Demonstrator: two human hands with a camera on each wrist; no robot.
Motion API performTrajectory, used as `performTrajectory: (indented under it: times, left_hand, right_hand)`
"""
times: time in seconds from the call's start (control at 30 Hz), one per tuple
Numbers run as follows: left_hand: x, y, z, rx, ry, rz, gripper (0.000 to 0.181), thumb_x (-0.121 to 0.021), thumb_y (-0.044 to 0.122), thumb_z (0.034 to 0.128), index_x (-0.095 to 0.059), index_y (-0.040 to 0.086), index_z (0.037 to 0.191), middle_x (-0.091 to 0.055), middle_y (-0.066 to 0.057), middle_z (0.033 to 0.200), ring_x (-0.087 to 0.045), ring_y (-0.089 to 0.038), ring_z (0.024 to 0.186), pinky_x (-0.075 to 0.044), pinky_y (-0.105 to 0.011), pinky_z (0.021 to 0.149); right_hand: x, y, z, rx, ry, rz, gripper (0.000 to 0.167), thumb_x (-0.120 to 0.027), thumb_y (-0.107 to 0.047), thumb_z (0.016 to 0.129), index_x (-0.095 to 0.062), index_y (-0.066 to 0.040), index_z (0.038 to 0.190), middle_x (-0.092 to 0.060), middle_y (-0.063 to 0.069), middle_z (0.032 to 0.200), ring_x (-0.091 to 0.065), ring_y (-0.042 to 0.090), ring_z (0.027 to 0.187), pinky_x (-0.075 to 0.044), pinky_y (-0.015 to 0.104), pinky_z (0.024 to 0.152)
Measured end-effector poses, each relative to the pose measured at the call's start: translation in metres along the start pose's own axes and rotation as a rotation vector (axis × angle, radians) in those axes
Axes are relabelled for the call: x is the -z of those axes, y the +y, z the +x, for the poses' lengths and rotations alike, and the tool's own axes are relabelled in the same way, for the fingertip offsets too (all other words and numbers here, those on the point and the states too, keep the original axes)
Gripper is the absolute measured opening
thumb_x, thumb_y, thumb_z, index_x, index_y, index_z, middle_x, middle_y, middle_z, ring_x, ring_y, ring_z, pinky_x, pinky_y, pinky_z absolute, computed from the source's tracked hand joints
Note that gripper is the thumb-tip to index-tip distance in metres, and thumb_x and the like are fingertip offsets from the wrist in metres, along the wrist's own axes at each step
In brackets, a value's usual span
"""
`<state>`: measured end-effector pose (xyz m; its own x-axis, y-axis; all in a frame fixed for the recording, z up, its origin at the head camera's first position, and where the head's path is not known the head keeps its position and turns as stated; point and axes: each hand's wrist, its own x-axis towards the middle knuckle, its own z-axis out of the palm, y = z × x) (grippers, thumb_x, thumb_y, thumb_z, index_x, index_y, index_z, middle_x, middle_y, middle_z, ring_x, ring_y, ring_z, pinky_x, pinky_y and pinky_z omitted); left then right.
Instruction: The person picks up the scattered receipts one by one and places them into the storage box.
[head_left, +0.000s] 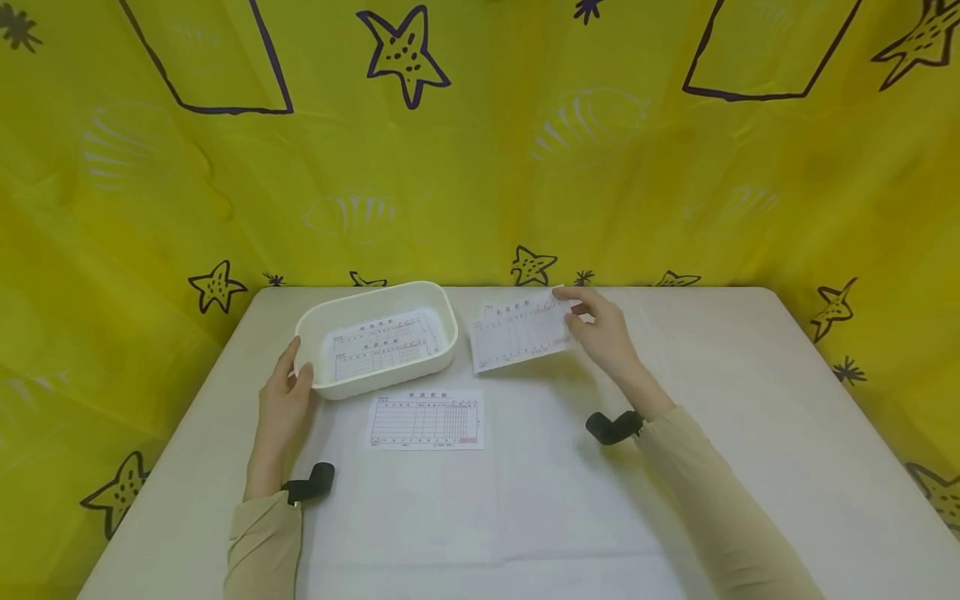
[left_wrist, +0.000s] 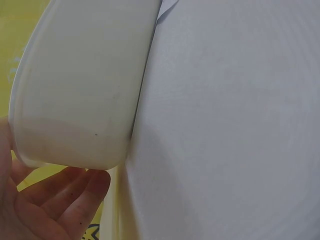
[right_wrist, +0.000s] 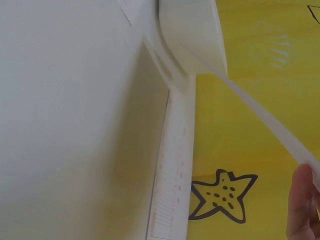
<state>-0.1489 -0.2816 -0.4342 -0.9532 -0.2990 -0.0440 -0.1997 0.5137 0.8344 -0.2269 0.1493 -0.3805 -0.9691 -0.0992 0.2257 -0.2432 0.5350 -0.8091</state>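
Observation:
My left hand grips the left end of a white plastic basin, its fingers against the end wall in the left wrist view. Inside the basin lie printed receipt slips, overlapping. To the right, my right hand pinches another receipt slip by its upper right corner, raised and tilted above the table; the right wrist view shows it edge-on. Behind it, a further receipt slip lies on the table, mostly covered in the head view. A flat receipt slip lies in front of the basin.
A white cloth covers the table. Just behind the table's far edge hangs a yellow curtain with starfish and shell drawings. Black wrist mounts stick out from both forearms.

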Motion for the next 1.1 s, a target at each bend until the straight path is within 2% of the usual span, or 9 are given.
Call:
performTrajectory:
  times: [0.17,0.33,0.5,0.73,1.1]
  left_hand:
    - [-0.001,0.000,0.002,-0.001,0.000,-0.005,0.057,-0.033,0.039,0.1022,-0.013,0.032,0.155,-0.014,-0.006,0.163,-0.028,-0.045,0.142,-0.027,-0.060,0.115]
    - [-0.002,-0.001,0.002,-0.008,0.002,-0.004,0.057,-0.033,0.039,0.1023,-0.013,0.032,0.155,-0.015,-0.005,0.162,-0.029,-0.045,0.142,-0.027,-0.059,0.115]
    - [-0.001,-0.002,0.002,-0.004,0.005,-0.004,0.056,-0.033,0.040,0.1022,-0.013,0.034,0.155,-0.013,-0.003,0.163,-0.028,-0.045,0.143,-0.026,-0.059,0.115]
    - [0.000,-0.004,0.002,-0.008,0.006,0.002,0.056,-0.033,0.040,0.1023,-0.013,0.034,0.154,-0.013,-0.004,0.163,-0.027,-0.045,0.142,-0.026,-0.060,0.115]
    - [0.000,-0.005,0.003,-0.005,0.000,0.010,0.057,-0.032,0.042,0.1019,-0.012,0.035,0.154,-0.013,-0.004,0.163,-0.028,-0.046,0.142,-0.027,-0.060,0.115]
  right_hand:
    - [0.005,-0.012,-0.001,0.013,0.042,0.033,0.040,-0.051,0.001,0.091,-0.060,-0.008,0.129,-0.056,0.013,0.137,-0.056,0.030,0.106,-0.042,0.014,0.061]
    - [0.008,-0.021,0.000,0.026,0.084,0.075,0.039,-0.051,0.001,0.091,-0.061,-0.006,0.128,-0.058,0.012,0.134,-0.053,0.025,0.104,-0.041,0.010,0.067]
    - [0.005,-0.030,0.001,0.039,0.121,0.161,0.038,-0.049,0.004,0.090,-0.061,-0.002,0.126,-0.059,0.015,0.130,-0.049,0.020,0.100,-0.041,0.006,0.070]
    - [-0.014,-0.041,0.006,0.056,0.129,0.233,0.038,-0.050,0.004,0.091,-0.062,-0.003,0.126,-0.057,0.013,0.133,-0.051,0.023,0.100,-0.044,0.006,0.069]
    - [-0.058,-0.056,0.020,0.080,0.039,0.254,0.038,-0.051,0.004,0.091,-0.062,-0.005,0.125,-0.057,0.010,0.133,-0.053,0.023,0.101,-0.047,0.014,0.071]
